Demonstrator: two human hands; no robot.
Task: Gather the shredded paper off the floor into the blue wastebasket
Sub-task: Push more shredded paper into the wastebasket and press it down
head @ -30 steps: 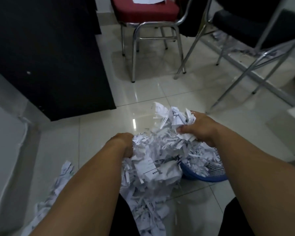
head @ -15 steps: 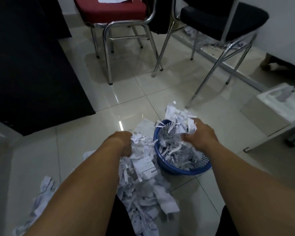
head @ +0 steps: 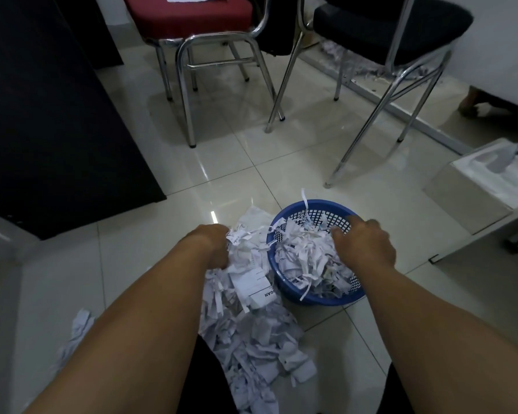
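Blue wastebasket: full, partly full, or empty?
Partly full: shredded paper is heaped to the near rim of the blue wastebasket; the far mesh wall shows bare.

The round blue wastebasket (head: 317,297), its wall a plastic mesh, stands upright on the floor, heaped almost to the rim with white strips. More shredded paper (head: 251,333) lies in a loose pile against the basket from its 9 to its 7 o'clock, and a smaller clump (head: 78,327) lies well apart at 8 o'clock.
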